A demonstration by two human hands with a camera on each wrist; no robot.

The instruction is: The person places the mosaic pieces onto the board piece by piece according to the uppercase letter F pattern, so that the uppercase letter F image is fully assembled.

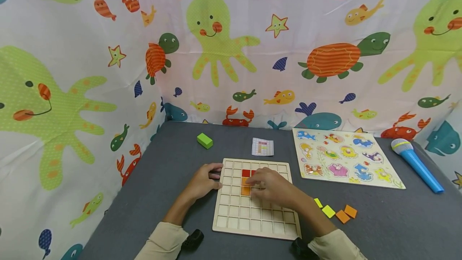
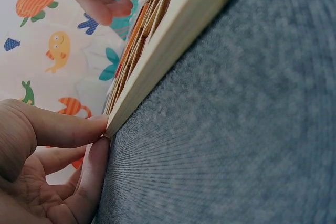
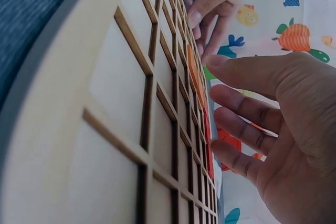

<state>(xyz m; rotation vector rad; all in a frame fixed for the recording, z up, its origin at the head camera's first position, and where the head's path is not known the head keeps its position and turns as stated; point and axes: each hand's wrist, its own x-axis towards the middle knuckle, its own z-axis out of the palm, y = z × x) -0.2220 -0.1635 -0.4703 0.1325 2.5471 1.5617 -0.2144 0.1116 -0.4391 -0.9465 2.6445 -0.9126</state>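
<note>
A wooden grid board (image 1: 257, 213) lies flat in front of me. Red tiles (image 1: 246, 173) and orange tiles (image 1: 246, 190) fill a few squares in its upper middle; part of this group is behind my right hand. My left hand (image 1: 202, 180) holds the board's left edge, the thumb and a finger pinching it in the left wrist view. Over the coloured tiles is my right hand (image 1: 272, 187), fingers loosely bent and fingertips close to the orange ones. Between its thumb and fingers in the right wrist view, no piece shows.
Right of the board lie loose yellow-green tiles (image 1: 328, 211) and orange tiles (image 1: 342, 216). Behind it are a small colour-grid card (image 1: 262, 147) and a green block (image 1: 205, 141). A sea-animal puzzle board (image 1: 346, 163) and a blue toy microphone (image 1: 418, 167) lie at the back right.
</note>
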